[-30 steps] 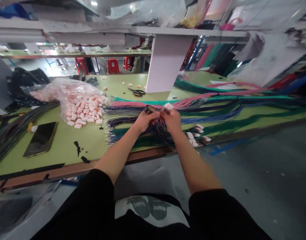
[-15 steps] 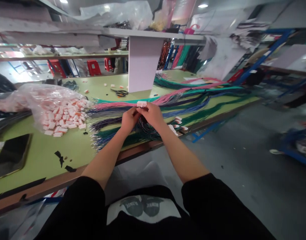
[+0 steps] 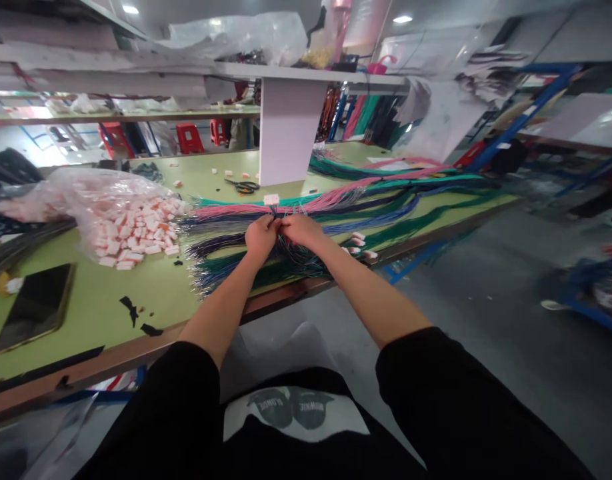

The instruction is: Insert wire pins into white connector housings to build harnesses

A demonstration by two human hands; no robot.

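Note:
My left hand (image 3: 261, 237) is closed on thin wires that run up to a white connector (image 3: 271, 199). Beside it, fingertips nearly touching, my right hand (image 3: 302, 230) is closed on wires of the same bunch. The connector stands just above my left fingers, over the pink wires (image 3: 221, 211). Dark and green wires hang under both hands, partly hidden by them. Several wired connectors (image 3: 357, 241) lie right of my right hand near the table's edge.
White and orange connectors (image 3: 136, 233) spill from a clear plastic bag (image 3: 76, 193) on the left of the green table (image 3: 96, 293). A phone (image 3: 35, 307) lies at the near left. Black scissors (image 3: 242, 185) rest before a white upright panel (image 3: 289, 133). A shelf runs above.
The connector has left my right fingers and now stands on its wires above my left hand. My right hand has moved slightly down onto the wires.

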